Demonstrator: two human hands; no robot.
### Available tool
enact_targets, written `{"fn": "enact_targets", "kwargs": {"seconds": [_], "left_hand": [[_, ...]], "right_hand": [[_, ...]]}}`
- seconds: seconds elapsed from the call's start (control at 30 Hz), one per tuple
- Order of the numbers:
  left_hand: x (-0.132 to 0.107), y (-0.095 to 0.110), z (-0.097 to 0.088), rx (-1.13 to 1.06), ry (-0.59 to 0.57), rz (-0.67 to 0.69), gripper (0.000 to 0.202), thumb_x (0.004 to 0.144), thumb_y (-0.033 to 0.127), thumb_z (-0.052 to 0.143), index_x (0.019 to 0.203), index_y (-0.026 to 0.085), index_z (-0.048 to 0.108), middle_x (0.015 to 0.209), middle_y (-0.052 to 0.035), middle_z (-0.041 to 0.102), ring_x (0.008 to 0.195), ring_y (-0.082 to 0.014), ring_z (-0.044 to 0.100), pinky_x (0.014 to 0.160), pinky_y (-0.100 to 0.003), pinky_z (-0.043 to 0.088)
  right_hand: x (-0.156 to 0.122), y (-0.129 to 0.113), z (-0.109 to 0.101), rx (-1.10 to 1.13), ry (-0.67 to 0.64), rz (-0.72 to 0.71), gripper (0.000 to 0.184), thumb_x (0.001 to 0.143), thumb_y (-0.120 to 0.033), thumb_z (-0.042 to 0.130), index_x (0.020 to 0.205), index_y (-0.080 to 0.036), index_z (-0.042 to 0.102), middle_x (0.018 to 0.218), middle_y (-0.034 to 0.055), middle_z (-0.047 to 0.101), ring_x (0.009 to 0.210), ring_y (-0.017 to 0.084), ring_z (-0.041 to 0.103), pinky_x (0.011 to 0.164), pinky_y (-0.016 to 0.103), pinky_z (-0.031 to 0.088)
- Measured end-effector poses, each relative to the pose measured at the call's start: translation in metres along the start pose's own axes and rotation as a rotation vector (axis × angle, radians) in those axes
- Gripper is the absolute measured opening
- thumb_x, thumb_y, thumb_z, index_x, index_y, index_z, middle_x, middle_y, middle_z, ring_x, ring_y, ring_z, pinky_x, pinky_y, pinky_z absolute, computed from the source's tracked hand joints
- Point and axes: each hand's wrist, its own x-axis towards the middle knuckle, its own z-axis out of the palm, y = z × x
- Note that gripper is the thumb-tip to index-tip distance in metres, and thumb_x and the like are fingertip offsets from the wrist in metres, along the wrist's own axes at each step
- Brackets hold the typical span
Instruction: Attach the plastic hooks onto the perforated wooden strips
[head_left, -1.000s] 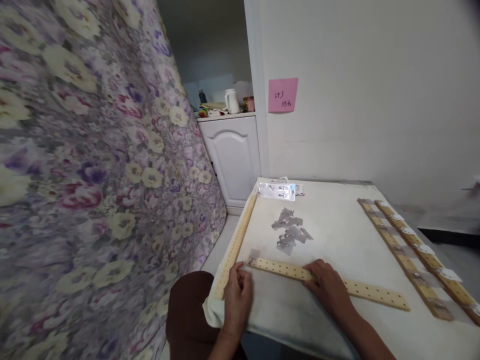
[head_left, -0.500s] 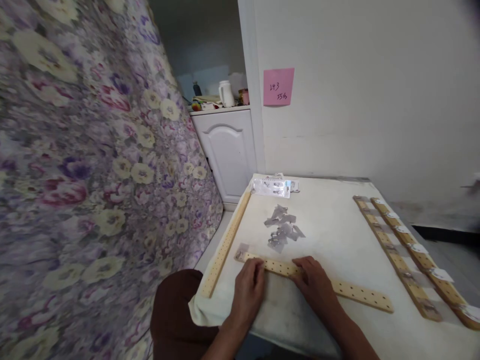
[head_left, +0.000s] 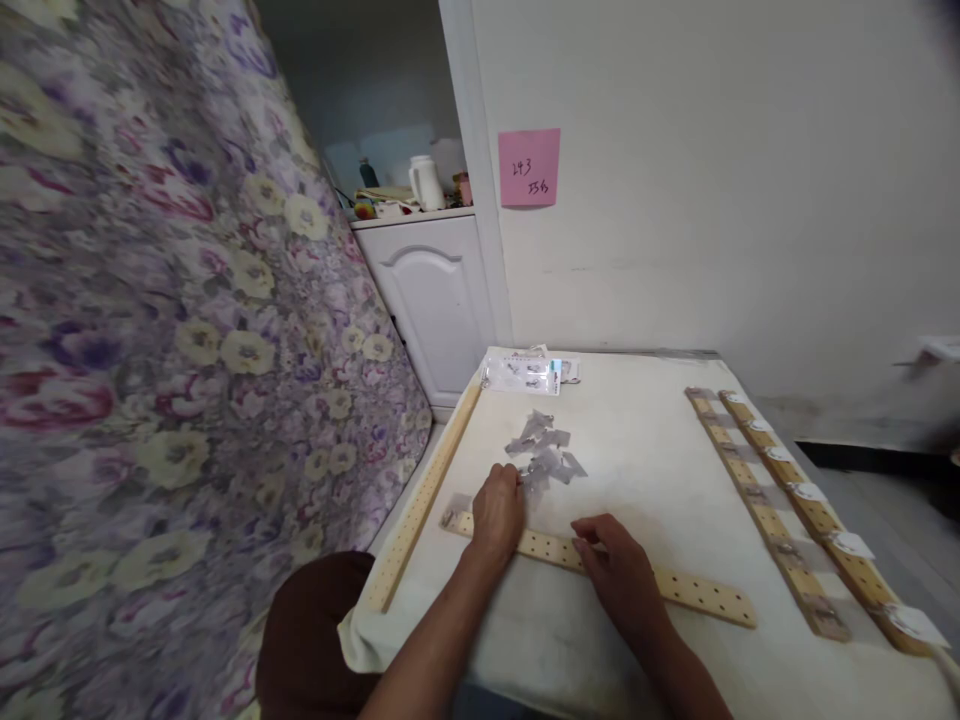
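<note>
My left hand (head_left: 499, 510) has moved off the drilled wooden strip (head_left: 551, 547) since half a second ago and reaches across it to the loose heap of small clear packets (head_left: 559, 463). Its fingers are curled at the heap's near edge; I can't tell whether they grip a packet. My right hand (head_left: 619, 575) is half open over the strip, thumb and forefinger parted, with nothing visible between them; I can't tell whether it touches the wood. The strip lies crosswise on the counter (head_left: 637, 430), one packet on its left end. Another drilled strip (head_left: 420, 510) runs along the left edge. Farther off lie clear packs (head_left: 521, 373); beyond, a white jug (head_left: 427, 185) stands on the cabinet (head_left: 431, 280).
</note>
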Motion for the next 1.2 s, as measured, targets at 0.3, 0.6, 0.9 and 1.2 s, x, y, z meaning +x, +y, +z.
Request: {"fn": "enact_targets", "kwargs": {"seconds": [0.3, 0.6, 0.9, 1.2], "left_hand": [[-0.012, 0.006, -0.006, -0.223, 0.106, 0.037, 0.012, 0.083, 0.018, 0.046, 0.078, 0.021, 0.056, 0.081, 0.0003, 0.052, 0.073, -0.0147, 0.052, 0.067, -0.025, 0.037], [-0.040, 0.014, -0.011, -0.654, 0.096, -0.019, 0.010, 0.082, 0.028, 0.049, 0.077, 0.020, 0.052, 0.065, 0.0034, 0.058, 0.062, -0.0131, 0.057, 0.058, -0.022, 0.043], [-0.089, 0.002, -0.022, -0.834, 0.041, -0.057, 0.009, 0.081, 0.029, 0.055, 0.078, 0.020, 0.054, 0.064, 0.0035, 0.060, 0.061, -0.0124, 0.057, 0.059, -0.021, 0.044], [-0.117, -0.027, -0.023, -0.734, 0.139, -0.075, 0.010, 0.082, 0.029, 0.054, 0.077, 0.021, 0.056, 0.069, 0.0023, 0.055, 0.065, -0.0133, 0.051, 0.061, -0.023, 0.041]], "right_hand": [[0.000, 0.001, 0.001, 0.063, -0.001, -0.011, 0.015, 0.083, -0.024, 0.049, 0.090, -0.020, 0.062, 0.087, 0.0064, 0.065, 0.082, 0.020, 0.063, 0.075, 0.032, 0.051], [0.001, -0.004, -0.004, 0.238, 0.020, 0.112, 0.025, 0.084, -0.035, 0.051, 0.101, -0.018, 0.061, 0.086, 0.0067, 0.068, 0.079, 0.020, 0.065, 0.072, 0.032, 0.052], [-0.001, -0.021, 0.007, 0.481, -0.058, 0.185, 0.041, 0.083, -0.044, 0.055, 0.113, -0.017, 0.056, 0.084, 0.0052, 0.068, 0.074, 0.019, 0.065, 0.069, 0.032, 0.054], [0.012, -0.036, 0.045, 0.297, -0.190, 0.064, 0.018, 0.079, -0.030, 0.054, 0.090, -0.020, 0.063, 0.077, 0.0031, 0.069, 0.069, 0.019, 0.066, 0.066, 0.030, 0.053]]}}
